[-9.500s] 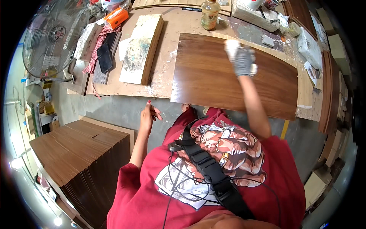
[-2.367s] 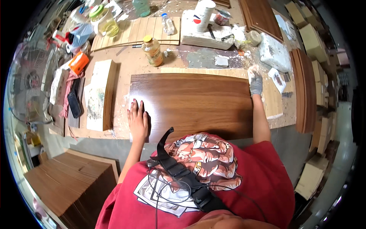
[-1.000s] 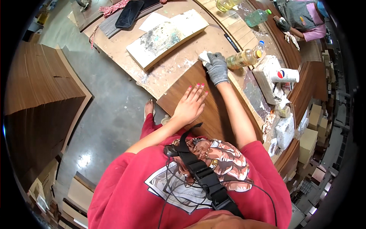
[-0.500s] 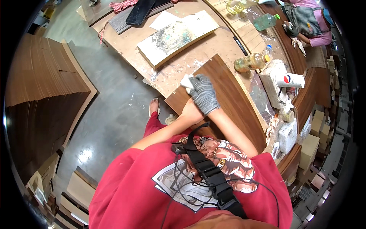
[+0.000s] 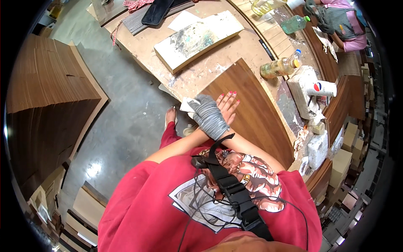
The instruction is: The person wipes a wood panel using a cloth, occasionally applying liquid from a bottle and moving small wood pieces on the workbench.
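Half a second ago the gloved hand sat a bit higher on the board and covered the bare hand. Now the two arms are crossed at the wrists, and the bare hand shows from under the glove.

The right hand (image 5: pixel 208 116), in a grey knit glove, lies across the near corner of the long dark brown wooden board (image 5: pixel 256 117). Its fingers (image 5: pixel 196 106) are bent down over a small white cloth (image 5: pixel 186 104) and press it on the board's edge. The cloth peeks out just past the fingertips. How tight the fingers are around it cannot be seen from above.

The left hand (image 5: pixel 226 107) is bare, with pink nails. Its fingers (image 5: pixel 230 95) are stretched out flat and a little spread, resting on top of the board. They hold nothing. This hand is just beside the glove and partly under it, so its palm and thumb are hidden.

The board lies on the pale, paint-spotted counter (image 5: pixel 210 69), running away from the fingers to the far right. Past the fingertips, farther up the counter, lies a thick pale block with grey smudges (image 5: pixel 197 40). Beyond the board's far edge a plastic bottle of yellow liquid (image 5: pixel 279 67) lies near a dirty white block (image 5: pixel 304 90).

The board's lower end is cut off behind the red shirt (image 5: pixel 210 201). Another person (image 5: pixel 336 21) at the top right is only partly in view.
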{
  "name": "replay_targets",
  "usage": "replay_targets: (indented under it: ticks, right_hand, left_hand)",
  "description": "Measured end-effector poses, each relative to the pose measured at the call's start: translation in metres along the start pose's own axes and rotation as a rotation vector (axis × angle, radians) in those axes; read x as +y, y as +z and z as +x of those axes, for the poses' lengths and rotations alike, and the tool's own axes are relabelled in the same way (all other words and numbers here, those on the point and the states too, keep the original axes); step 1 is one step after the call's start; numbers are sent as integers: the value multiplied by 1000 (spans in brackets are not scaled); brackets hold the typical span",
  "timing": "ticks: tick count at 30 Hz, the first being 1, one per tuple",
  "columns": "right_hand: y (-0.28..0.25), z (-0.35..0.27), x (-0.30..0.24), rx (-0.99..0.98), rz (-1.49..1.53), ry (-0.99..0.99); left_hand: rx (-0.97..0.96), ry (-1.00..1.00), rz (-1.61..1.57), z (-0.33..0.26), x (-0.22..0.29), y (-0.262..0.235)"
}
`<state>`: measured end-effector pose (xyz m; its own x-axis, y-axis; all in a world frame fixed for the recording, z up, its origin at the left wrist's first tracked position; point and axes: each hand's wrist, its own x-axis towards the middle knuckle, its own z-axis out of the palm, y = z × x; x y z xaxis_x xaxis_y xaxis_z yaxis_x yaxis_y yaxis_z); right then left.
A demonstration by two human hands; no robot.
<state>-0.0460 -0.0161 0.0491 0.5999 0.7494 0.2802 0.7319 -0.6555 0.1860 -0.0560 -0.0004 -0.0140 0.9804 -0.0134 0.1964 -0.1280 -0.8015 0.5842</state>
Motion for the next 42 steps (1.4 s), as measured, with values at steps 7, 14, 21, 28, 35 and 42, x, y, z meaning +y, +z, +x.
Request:
replay_targets:
  ticks: [7, 14, 21, 28, 35, 42]
  right_hand:
    - [40, 2, 22, -444, 457, 363]
    - [-16, 17, 11, -349, 540, -83]
    - [24, 24, 51, -403, 659, -37]
    - [53, 75, 150, -204, 520, 60]
    - [101, 108, 215, -216, 291, 139]
    - [98, 105, 212, -237, 306, 226]
  left_hand:
    - [-6, 39, -13, -2, -2, -3]
    - [13, -9, 3, -1, 0, 6]
    - [46, 15, -116, -12, 1, -5]
    - [-28, -14, 26, 0, 12, -28]
    - [-21, -7, 11, 1, 11, -25]
    - [1, 0, 21, -1, 10, -23]
